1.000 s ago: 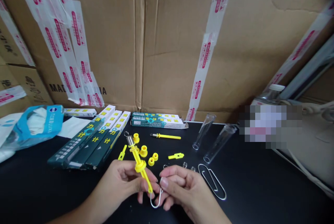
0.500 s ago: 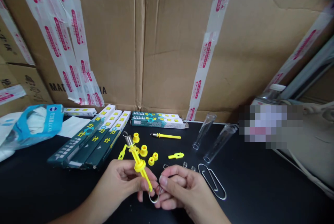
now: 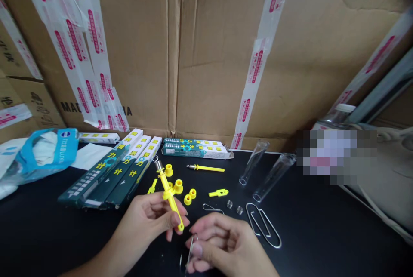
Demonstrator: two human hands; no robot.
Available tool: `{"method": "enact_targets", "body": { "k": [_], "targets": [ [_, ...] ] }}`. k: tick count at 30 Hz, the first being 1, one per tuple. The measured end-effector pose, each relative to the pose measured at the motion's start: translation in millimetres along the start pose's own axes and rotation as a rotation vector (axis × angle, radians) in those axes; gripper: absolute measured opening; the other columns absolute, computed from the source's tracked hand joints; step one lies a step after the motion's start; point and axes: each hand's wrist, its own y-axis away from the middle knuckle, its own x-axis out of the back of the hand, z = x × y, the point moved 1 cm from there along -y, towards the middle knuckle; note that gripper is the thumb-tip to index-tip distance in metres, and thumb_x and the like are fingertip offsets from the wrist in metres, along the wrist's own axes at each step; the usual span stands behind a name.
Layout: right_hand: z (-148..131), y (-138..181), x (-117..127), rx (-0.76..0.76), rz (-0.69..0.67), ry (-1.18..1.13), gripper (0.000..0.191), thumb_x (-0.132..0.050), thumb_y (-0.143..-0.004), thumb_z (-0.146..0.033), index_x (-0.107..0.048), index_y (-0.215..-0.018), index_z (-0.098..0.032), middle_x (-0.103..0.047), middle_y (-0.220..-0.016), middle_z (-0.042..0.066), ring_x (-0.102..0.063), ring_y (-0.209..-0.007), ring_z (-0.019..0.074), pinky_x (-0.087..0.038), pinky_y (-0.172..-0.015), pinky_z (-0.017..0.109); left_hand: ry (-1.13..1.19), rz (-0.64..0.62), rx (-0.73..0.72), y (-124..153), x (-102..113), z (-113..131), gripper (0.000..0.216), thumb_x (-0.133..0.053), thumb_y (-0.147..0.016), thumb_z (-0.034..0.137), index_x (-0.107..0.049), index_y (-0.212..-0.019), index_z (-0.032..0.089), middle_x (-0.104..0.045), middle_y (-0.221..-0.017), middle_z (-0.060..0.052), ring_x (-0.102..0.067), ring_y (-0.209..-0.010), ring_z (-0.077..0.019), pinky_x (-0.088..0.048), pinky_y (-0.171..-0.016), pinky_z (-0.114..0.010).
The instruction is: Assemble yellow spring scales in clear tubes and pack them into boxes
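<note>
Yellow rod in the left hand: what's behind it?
Behind the yellow rod: fingers of the left hand, then yellow caps on the black table, one partly covered. Can't see what the rod and hand cover.

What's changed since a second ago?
Right hand drew the wire hook down, clear of the yellow rod, and still grips it. Left hand still holds the rod. Clear tubes and green-and-white boxes stayed put.

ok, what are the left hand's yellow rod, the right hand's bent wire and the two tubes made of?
Yellow rod: probably moulded plastic, satin, evenly coloured.
Bent wire: looks like bare metal, perhaps steel, from its silvery glint.
Two tubes: glossy clear plastic or glass; see-through with highlights, can't tell which.
</note>
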Motion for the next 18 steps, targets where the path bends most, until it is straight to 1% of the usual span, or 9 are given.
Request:
{"method": "enact_targets", "body": {
  "k": [3,7,12,18],
  "targets": [
    [-9,-1,1,0.010,0.009,-0.076,0.033,-0.098,-0.066,-0.031,-0.076,-0.084,-0.014,-0.081,-0.075,0.003,-0.080,-0.065,0.0164,-0.060,-0.058,0.017,-0.017,-0.014,-0.004,-1,0,-1,0.039,-0.095,-0.060,0.048,-0.080,-0.072,0.015,-0.078,-0.067,-0.007,-0.064,-0.056,-0.0145,-0.050,-0.050,-0.021],
    [-15,0,2,0.023,0.029,-0.140,0.031,-0.098,-0.067,-0.029,-0.077,-0.083,-0.015,-0.082,-0.078,0.003,-0.081,-0.067,0.0160,-0.059,-0.058,0.015,-0.031,-0.053,-0.014,-2,0,-5,0.035,-0.096,-0.062,0.044,-0.081,-0.073,0.015,-0.079,-0.068,-0.007,-0.062,-0.055,-0.0136,-0.051,-0.052,-0.022],
    [-16,1,3,0.022,0.043,-0.168,0.032,-0.098,-0.066,-0.031,-0.077,-0.084,-0.015,-0.083,-0.080,0.004,-0.080,-0.069,0.0145,-0.058,-0.058,0.013,-0.008,-0.074,-0.011,-3,1,-8,0.048,-0.091,-0.063,0.060,-0.079,-0.076,0.016,-0.080,-0.070,-0.008,-0.066,-0.057,-0.0148,-0.050,-0.049,-0.021],
    [-19,1,3,0.003,-0.003,-0.202,0.030,-0.097,-0.068,-0.029,-0.078,-0.086,-0.014,-0.083,-0.081,0.005,-0.080,-0.068,0.0132,-0.056,-0.056,0.011,0.010,-0.091,-0.001,-3,0,-7,0.048,-0.091,-0.063,0.061,-0.078,-0.075,0.016,-0.078,-0.065,-0.005,-0.066,-0.054,-0.0145,-0.049,-0.048,-0.022]
  ]
}}
